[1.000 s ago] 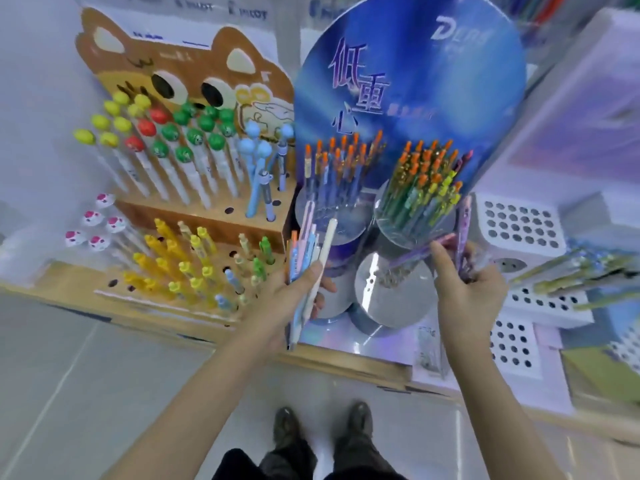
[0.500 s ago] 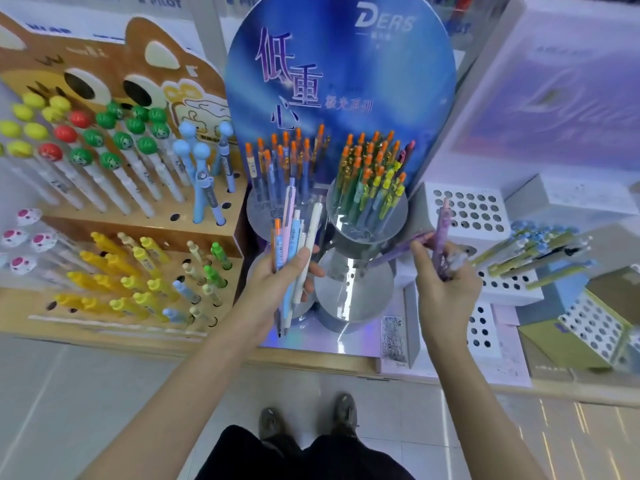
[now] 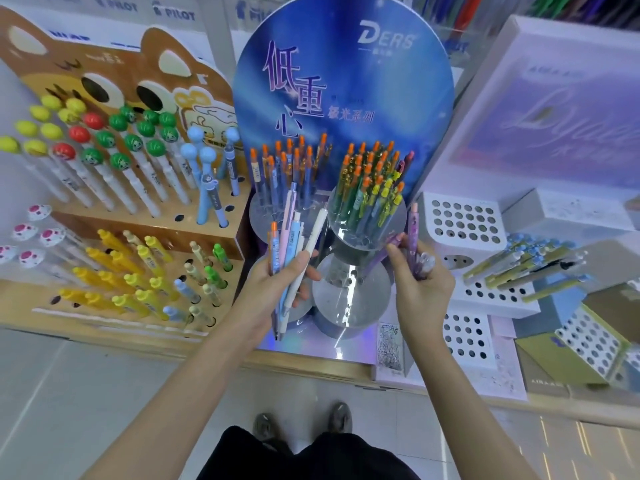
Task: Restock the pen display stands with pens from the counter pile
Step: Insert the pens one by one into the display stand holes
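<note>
Left hand (image 3: 277, 289) grips a fanned bundle of pastel pens (image 3: 294, 247) as reserve stock, while right hand (image 3: 420, 292) pinches purple pens (image 3: 414, 237) beside the mirrored round stand (image 3: 349, 299), apparently for insertion.

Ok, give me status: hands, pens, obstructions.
Left hand grips fan of pastel pens. Right hand grips purple pens. Both at the round silver stand; nothing between hands and its front tier.
</note>
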A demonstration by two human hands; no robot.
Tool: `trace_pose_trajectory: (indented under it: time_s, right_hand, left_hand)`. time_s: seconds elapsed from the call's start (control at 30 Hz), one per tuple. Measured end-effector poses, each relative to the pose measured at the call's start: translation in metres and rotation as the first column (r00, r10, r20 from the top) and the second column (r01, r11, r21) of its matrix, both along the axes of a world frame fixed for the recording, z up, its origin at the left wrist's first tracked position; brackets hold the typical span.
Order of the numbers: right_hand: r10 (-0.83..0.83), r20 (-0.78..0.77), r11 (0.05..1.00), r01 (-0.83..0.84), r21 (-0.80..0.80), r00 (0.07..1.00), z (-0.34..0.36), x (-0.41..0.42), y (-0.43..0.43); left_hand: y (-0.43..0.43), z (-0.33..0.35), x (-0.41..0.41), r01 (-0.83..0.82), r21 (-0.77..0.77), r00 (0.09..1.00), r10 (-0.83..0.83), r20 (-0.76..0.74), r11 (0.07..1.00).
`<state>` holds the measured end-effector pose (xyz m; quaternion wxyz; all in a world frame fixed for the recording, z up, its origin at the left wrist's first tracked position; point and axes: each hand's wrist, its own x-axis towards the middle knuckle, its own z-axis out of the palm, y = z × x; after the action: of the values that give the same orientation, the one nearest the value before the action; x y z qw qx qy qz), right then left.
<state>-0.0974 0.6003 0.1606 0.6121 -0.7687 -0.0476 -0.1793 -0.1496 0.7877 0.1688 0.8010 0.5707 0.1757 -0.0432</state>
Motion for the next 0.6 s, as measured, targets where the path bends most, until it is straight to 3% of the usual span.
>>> trace_pose_trajectory:
  time_s: [0.27, 0.6]
  right_hand:
    - [0.037, 0.003, 0.991, -0.037, -0.13, 0.999, -0.017, -0.001, 0.001]
    - [0.035, -0.022, 0.983, -0.038, -0.177, 0.999, -0.026, 0.004, 0.007]
  left_hand:
    - [0.002, -0.001, -0.004, -0.011, -0.037, 1.0, 0.012, 0.022, 0.999]
    - [-0.001, -0.004, -0.005, -0.03, -0.001, 0.999, 0.03, 0.027, 1.0]
